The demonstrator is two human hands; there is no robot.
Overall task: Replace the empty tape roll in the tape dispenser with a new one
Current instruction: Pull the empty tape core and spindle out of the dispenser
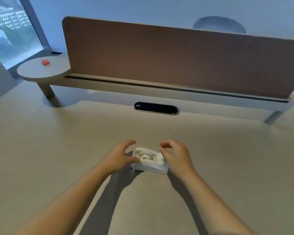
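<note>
The desk [58, 158] spreads wide under both forearms, and the brown divider panel [176, 61] stands well beyond the hands, with a round side shelf [41, 72] far off past the left hand. Between the hands sits the white tape dispenser [148, 161]. The left hand [120, 158] is spread, thumb touching the dispenser's left side, gripping nothing. The right hand [176, 156] is loosely curled just beside its right end, also empty. The cradle looks bare, though blur makes this uncertain. No new roll shows near the hands, so loading it seems still to come. A small red object [45, 62] lies on the shelf.
</note>
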